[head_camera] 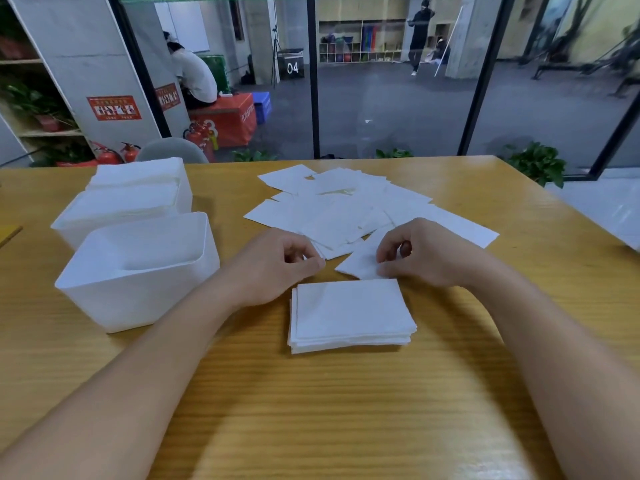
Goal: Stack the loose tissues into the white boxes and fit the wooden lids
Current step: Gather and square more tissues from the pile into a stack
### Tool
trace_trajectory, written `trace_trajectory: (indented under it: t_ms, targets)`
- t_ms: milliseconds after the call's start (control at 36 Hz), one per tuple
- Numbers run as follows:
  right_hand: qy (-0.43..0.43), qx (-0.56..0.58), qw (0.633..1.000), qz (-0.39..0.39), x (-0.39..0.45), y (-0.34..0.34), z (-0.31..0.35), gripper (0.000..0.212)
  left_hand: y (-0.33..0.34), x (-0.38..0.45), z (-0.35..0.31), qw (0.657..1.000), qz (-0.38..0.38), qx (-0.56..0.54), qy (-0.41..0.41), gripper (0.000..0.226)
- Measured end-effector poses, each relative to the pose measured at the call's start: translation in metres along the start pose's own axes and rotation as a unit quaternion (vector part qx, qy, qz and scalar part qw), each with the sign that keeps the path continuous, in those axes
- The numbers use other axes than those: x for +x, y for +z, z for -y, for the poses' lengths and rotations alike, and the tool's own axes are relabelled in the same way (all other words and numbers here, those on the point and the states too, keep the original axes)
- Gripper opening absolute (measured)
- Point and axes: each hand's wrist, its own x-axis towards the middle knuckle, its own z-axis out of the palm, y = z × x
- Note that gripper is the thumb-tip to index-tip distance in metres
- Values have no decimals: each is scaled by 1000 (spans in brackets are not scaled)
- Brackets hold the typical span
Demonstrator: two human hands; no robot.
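A neat stack of white tissues (349, 313) lies on the wooden table (311, 410) in front of me. Behind it, several loose tissues (346, 209) are spread across the table's middle. My right hand (426, 254) pinches the near corner of one loose tissue (360, 263) just behind the stack. My left hand (277, 265) hovers beside it with curled fingers, its fingertips at the edge of the loose pile; whether it holds a tissue is unclear. An empty white box (138, 271) stands at the left. Two more white boxes (131, 199) filled with tissues stand behind it.
A glass wall runs behind the table's far edge, with potted plants (536, 161) and a grey chair back (173, 150) close to it. A thin wooden piece (10, 233) shows at the left edge. People are far off beyond the glass.
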Motion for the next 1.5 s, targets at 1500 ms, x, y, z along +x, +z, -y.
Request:
trace_trajectory:
  t_ms: [1500]
  targets:
    - [-25,287,957,-12,-13,-8,37,12,-18,-5,-9,984,-19,-169,62,18]
